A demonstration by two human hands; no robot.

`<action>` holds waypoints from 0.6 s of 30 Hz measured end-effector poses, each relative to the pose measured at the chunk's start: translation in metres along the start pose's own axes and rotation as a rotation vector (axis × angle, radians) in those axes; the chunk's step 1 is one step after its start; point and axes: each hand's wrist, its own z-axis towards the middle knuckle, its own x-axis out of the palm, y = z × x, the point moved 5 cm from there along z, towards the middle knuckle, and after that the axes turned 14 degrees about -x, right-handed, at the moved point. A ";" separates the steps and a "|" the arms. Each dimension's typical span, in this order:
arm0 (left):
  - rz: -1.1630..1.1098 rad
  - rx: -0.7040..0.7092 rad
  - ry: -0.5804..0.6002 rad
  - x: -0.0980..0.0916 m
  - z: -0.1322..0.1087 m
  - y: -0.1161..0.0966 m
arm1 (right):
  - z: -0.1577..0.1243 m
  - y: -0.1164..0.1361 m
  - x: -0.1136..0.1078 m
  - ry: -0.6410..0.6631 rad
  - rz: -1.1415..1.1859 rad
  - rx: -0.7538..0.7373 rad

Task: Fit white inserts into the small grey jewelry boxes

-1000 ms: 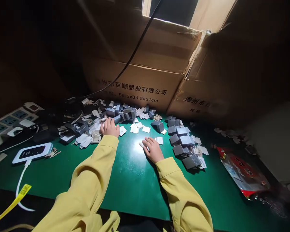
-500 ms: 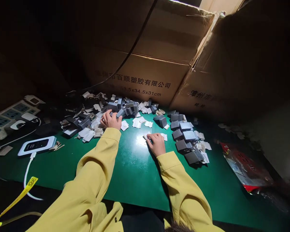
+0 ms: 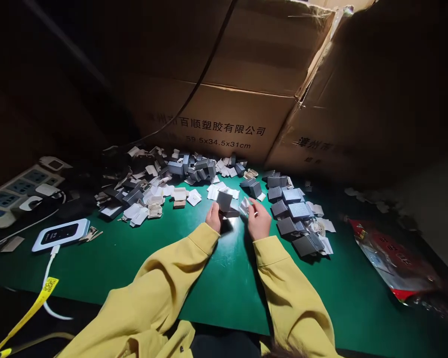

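Above the middle of the green table (image 3: 216, 288), my left hand (image 3: 213, 218) grips a small grey box (image 3: 224, 201). Just to its right, my right hand (image 3: 258, 220) pinches a small white card (image 3: 244, 205), held close to the box. Both arms wear yellow sleeves. A heap of grey boxes and white cards (image 3: 179, 171) lies behind my hands on the left. To the right of my right hand sits a group of closed grey boxes (image 3: 293, 219).
Large cardboard boxes (image 3: 224, 114) wall off the back of the table. At the left lie a power strip (image 3: 11, 194) and a white device (image 3: 59, 233) with a white cable. A red plastic bag (image 3: 392, 258) lies at the right.
My left hand left the heap with a grey box and came to the middle. My right hand lifted a white card off the table and met it.
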 end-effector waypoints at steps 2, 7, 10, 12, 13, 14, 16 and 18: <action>-0.198 -0.276 0.099 0.014 0.002 0.020 | -0.002 -0.011 -0.005 -0.080 0.141 0.147; -0.541 -0.607 0.112 0.010 0.006 0.019 | -0.009 -0.028 0.010 -0.062 0.594 0.439; -0.529 -0.632 0.143 0.006 0.007 0.014 | -0.009 -0.023 0.018 -0.087 0.837 0.523; -0.523 -0.622 0.192 0.008 0.006 0.013 | -0.008 -0.016 0.019 -0.095 0.953 0.571; -0.520 -0.605 0.202 0.008 0.005 0.013 | -0.008 -0.012 0.019 -0.091 0.992 0.593; -0.513 -0.587 0.194 0.008 0.005 0.012 | -0.008 -0.008 0.019 -0.080 1.017 0.610; -0.485 -0.579 0.146 0.006 0.005 0.013 | -0.009 -0.002 0.018 -0.055 1.038 0.633; -0.460 -0.589 0.112 0.004 0.006 0.013 | -0.010 0.000 0.017 -0.024 1.028 0.647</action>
